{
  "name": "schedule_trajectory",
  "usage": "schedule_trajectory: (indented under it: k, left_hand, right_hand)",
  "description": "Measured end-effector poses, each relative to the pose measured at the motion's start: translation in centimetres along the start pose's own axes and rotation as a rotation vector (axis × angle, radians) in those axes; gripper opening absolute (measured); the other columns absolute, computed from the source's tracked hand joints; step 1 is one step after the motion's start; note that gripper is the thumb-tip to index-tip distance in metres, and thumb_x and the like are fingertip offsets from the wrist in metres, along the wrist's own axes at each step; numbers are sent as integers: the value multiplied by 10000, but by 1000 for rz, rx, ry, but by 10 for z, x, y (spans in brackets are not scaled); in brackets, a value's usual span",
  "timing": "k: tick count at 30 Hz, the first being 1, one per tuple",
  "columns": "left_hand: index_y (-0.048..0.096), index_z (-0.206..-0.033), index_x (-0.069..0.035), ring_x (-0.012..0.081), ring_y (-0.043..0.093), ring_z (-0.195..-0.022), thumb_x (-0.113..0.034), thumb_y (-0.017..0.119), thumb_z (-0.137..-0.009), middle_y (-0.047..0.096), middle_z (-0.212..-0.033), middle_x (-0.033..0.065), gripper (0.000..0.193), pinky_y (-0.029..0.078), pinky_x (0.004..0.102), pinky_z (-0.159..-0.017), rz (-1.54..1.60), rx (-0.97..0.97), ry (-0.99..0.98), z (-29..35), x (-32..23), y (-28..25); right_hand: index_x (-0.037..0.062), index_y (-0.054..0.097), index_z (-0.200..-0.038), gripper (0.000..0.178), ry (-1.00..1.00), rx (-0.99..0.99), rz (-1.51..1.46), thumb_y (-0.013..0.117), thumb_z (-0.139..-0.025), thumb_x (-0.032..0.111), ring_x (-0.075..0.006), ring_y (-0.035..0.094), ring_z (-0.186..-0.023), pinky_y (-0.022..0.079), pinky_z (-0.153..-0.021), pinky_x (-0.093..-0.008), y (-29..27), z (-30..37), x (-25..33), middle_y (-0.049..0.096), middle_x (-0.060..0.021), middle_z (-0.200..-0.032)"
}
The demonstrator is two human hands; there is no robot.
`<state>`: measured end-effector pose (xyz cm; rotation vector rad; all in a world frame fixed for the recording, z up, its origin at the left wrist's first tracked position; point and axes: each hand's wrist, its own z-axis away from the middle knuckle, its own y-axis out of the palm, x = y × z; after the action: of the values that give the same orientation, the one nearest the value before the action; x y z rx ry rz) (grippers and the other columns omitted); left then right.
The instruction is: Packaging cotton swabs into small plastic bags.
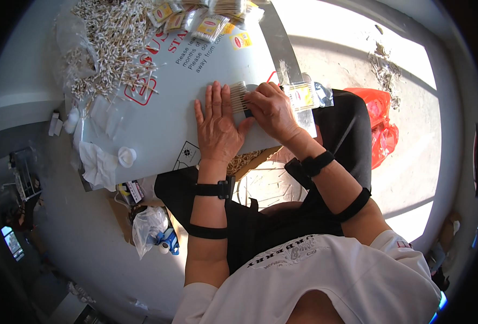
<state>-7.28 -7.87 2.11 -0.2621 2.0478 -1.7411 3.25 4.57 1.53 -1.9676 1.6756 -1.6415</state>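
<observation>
My left hand (217,127) lies flat on the light grey printed board (166,124), its fingers stretched out. Against its index finger side is a neat row of cotton swabs (238,98). My right hand (271,109) is closed in a pinch at the right end of that row, over a small dark patch. What its fingertips grip is hidden. Just right of this hand, at the board's edge, a flat pack of cotton swabs (303,96) with a yellow label lies beside crumpled clear plastic.
A large heap of loose cotton swabs (115,40) covers the far left. Several filled packs (209,26) lie at the back, near a loose yellow label (241,40). Crumpled white tissue (97,164) sits at the front left. On the floor at right is a red plastic bag (382,135).
</observation>
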Motion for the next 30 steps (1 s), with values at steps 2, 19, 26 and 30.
schedule_trajectory:
  k: [2, 19, 26, 30]
  left_hand:
    - [293, -1492, -39, 280, 204, -1480, -569, 551, -888, 280, -1565, 159, 844, 106, 522, -1195, 0, 2, -2, 0, 0, -1]
    - [294, -1494, -33, 276, 205, -1480, -594, 519, -898, 277, -1569, 154, 849, 100, 518, -1196, 3, 2, -15, 0, -1, 0]
    - [286, -1501, -36, 275, 200, -1481, -617, 489, -905, 272, -1572, 151, 857, 96, 517, -1197, -8, 4, -13, 1, 0, 2]
    - [285, -1502, -37, 277, 197, -1482, -618, 479, -910, 268, -1573, 151, 852, 93, 517, -1196, 6, 5, -13, 0, 0, 1]
  right_hand:
    - [74, 645, -818, 98, 0, -1, -5, 703, -741, 91, -292, 594, -818, 512, -709, -398, 1, 0, -1, 582, -84, -809]
    - [59, 683, -980, 244, 111, 58, -75, 672, -736, 58, -322, 614, -891, 516, -796, -420, -2, -5, 4, 641, -115, -891]
    - [55, 683, -991, 216, 104, 49, -17, 680, -776, 73, -302, 624, -834, 518, -750, -398, 1, -5, 4, 639, -102, -859]
    - [53, 674, -947, 165, 119, 62, -14, 678, -784, 78, -302, 627, -838, 520, -744, -398, 1, -6, 4, 641, -104, -860]
